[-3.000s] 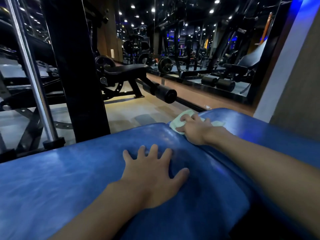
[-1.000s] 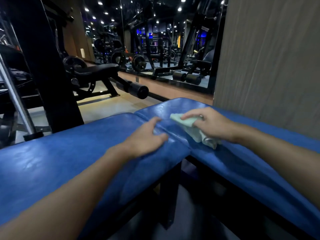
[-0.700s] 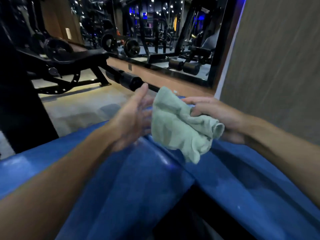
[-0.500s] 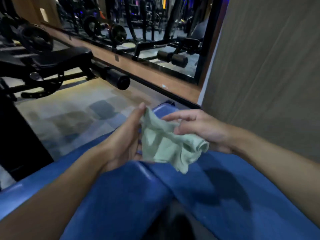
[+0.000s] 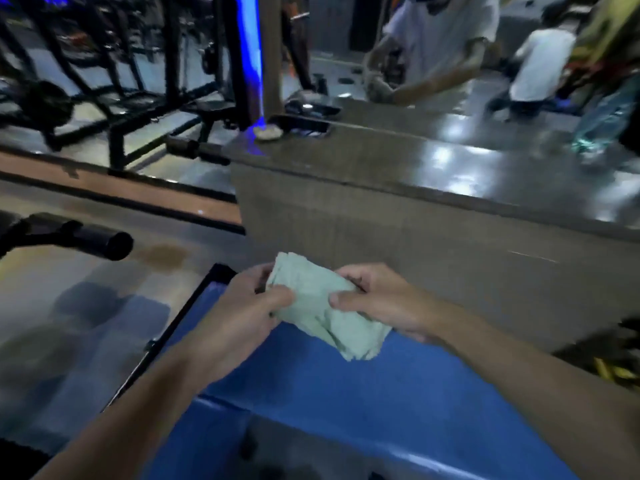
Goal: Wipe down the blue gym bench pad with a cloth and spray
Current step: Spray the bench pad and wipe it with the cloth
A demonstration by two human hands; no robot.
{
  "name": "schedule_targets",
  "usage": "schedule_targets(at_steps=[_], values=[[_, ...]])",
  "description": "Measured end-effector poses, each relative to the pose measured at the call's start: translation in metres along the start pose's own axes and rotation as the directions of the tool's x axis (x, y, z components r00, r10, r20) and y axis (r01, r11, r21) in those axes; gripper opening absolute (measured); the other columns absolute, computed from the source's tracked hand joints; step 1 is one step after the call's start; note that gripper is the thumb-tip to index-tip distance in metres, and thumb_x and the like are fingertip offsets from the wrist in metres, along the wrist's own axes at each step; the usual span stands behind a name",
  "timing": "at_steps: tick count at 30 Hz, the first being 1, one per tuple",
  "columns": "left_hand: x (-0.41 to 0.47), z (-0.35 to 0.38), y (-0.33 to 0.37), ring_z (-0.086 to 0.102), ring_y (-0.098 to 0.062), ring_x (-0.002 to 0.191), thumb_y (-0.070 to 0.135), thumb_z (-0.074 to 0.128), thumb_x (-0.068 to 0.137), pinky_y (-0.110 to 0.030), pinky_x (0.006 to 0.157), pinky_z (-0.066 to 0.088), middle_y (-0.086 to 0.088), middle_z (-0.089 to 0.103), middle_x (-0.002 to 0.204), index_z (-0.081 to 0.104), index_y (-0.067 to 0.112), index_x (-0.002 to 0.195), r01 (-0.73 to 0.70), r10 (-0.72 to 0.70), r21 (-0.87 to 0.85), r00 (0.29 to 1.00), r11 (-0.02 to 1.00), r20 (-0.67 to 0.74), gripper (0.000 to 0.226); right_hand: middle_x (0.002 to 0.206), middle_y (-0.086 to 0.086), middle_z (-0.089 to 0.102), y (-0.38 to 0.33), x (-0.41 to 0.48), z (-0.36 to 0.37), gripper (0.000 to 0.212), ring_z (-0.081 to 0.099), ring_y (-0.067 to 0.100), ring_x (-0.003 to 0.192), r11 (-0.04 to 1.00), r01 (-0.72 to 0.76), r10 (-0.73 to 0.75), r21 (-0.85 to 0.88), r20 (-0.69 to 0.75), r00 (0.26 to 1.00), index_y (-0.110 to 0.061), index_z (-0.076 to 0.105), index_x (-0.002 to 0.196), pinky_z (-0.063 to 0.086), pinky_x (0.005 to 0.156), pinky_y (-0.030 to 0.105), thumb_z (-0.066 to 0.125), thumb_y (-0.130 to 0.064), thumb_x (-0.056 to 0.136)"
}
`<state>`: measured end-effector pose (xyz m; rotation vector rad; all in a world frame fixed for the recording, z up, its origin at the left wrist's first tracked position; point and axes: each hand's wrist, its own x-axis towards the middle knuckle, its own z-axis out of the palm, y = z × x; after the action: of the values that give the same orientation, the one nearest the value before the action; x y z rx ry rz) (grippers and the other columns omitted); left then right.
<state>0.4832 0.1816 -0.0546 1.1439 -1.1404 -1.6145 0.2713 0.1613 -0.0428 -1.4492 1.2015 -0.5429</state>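
A pale green cloth [image 5: 320, 306] is bunched up in the air above the far end of the blue bench pad [image 5: 363, 393]. My left hand [image 5: 249, 306] pinches its left side between thumb and fingers. On the cloth's right side, my right hand [image 5: 381, 299] grips it with the thumb on top. The cloth's lower corner hangs close to the pad. No spray bottle is in view.
A low grey-brown wall with a glossy ledge [image 5: 433, 174] stands just beyond the pad, a mirror above it. A black padded roller [image 5: 104, 239] juts in at the left. Tiled floor [image 5: 69, 306] lies left of the bench. Black gym racks [image 5: 138, 81] fill the back left.
My right hand lifted the cloth off the pad. My left hand left the pad and took hold of the cloth's other side. The view swung right toward the ledge and mirror.
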Motion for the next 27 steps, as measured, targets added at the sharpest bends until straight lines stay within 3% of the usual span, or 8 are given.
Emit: schedule_targets(at_steps=[4, 7, 9, 11, 14, 18, 24, 27], values=[[-0.002, 0.077, 0.022, 0.067, -0.029, 0.109, 0.033, 0.074, 0.085, -0.048, 0.099, 0.050, -0.009, 0.074, 0.112, 0.069, 0.013, 0.116, 0.010, -0.011, 0.020, 0.999, 1.000, 0.036, 0.038, 0.082, 0.008, 0.064, -0.008, -0.057, -0.026, 0.010, 0.062, 0.018, 0.074, 0.977, 0.060, -0.003, 0.203, -0.268, 0.963, -0.011, 0.062, 0.086, 0.049, 0.064, 0.032, 0.070, -0.013, 0.091], [0.011, 0.139, 0.029, 0.070, -0.026, 0.104, 0.029, 0.065, 0.095, -0.055, 0.098, 0.051, -0.007, 0.075, 0.109, 0.065, 0.017, 0.118, -0.033, 0.032, 0.066, 0.999, 0.997, 0.014, 0.026, 0.091, 0.009, 0.068, -0.003, -0.091, -0.062, 0.010, 0.064, 0.021, 0.082, 0.958, 0.069, 0.026, 0.278, -0.326, 0.945, -0.011, 0.065, 0.096, 0.051, 0.072, 0.037, 0.071, -0.016, 0.091], [0.026, 0.178, 0.029, 0.071, -0.023, 0.101, 0.023, 0.061, 0.098, -0.052, 0.090, 0.056, -0.004, 0.075, 0.107, 0.064, 0.021, 0.117, -0.078, 0.077, 0.110, 0.997, 0.991, 0.014, 0.020, 0.093, 0.002, 0.069, 0.009, -0.112, -0.105, 0.011, 0.063, 0.011, 0.083, 0.974, 0.076, 0.023, 0.213, -0.428, 0.904, -0.014, 0.067, 0.103, 0.049, 0.075, 0.027, 0.069, -0.018, 0.093], [0.048, 0.217, 0.029, 0.070, -0.020, 0.101, 0.021, 0.064, 0.096, -0.045, 0.087, 0.056, 0.001, 0.074, 0.106, 0.062, 0.029, 0.114, -0.129, 0.134, 0.197, 0.991, 0.972, -0.016, 0.020, 0.090, 0.003, 0.065, 0.026, -0.133, -0.164, 0.014, 0.058, -0.005, 0.071, 0.993, 0.092, -0.028, 0.072, -0.615, 0.788, -0.006, 0.068, 0.107, 0.045, 0.068, 0.010, 0.065, -0.010, 0.094], [0.084, 0.284, 0.032, 0.066, -0.015, 0.099, 0.021, 0.068, 0.093, -0.030, 0.081, 0.052, 0.001, 0.068, 0.106, 0.056, 0.027, 0.109, -0.188, 0.218, 0.364, 0.975, 0.912, -0.043, 0.021, 0.081, 0.005, 0.060, 0.058, -0.166, -0.268, 0.011, 0.055, -0.005, 0.061, 0.997, 0.055, -0.078, -0.058, -0.861, 0.503, 0.004, 0.066, 0.101, 0.041, 0.062, 0.007, 0.061, 0.003, 0.092], [0.121, 0.374, 0.035, 0.060, -0.007, 0.085, 0.018, 0.069, 0.092, -0.013, 0.062, 0.044, 0.001, 0.059, 0.097, 0.044, 0.013, 0.106, -0.247, 0.286, 0.470, 0.958, 0.847, -0.012, 0.030, 0.104, 0.012, 0.058, 0.099, -0.197, -0.382, 0.036, 0.059, 0.027, 0.099, 0.995, -0.066, -0.061, -0.076, -0.978, 0.199, -0.001, 0.057, 0.116, 0.048, 0.093, 0.035, 0.071, -0.016, 0.086], [0.153, 0.443, 0.042, 0.065, -0.016, 0.078, 0.015, 0.074, 0.086, -0.021, 0.064, 0.050, -0.008, 0.068, 0.089, 0.059, 0.011, 0.096, -0.331, 0.362, 0.523, 0.931, 0.785, 0.046, 0.019, 0.136, 0.008, 0.048, 0.092, -0.181, -0.463, 0.090, 0.044, 0.026, 0.129, 0.990, -0.028, -0.126, -0.139, -0.950, 0.286, -0.008, 0.038, 0.143, 0.038, 0.109, 0.044, 0.080, -0.050, 0.075], [0.158, 0.455, 0.046, 0.067, -0.019, 0.083, 0.017, 0.074, 0.087, -0.036, 0.073, 0.054, -0.005, 0.069, 0.089, 0.060, 0.014, 0.097, -0.348, 0.367, 0.536, 0.927, 0.769, 0.076, 0.017, 0.118, -0.002, 0.062, 0.086, -0.160, -0.482, 0.072, 0.057, 0.022, 0.114, 0.992, 0.002, -0.119, -0.124, -0.942, 0.313, -0.023, 0.054, 0.123, 0.046, 0.101, 0.049, 0.073, -0.064, 0.067]])
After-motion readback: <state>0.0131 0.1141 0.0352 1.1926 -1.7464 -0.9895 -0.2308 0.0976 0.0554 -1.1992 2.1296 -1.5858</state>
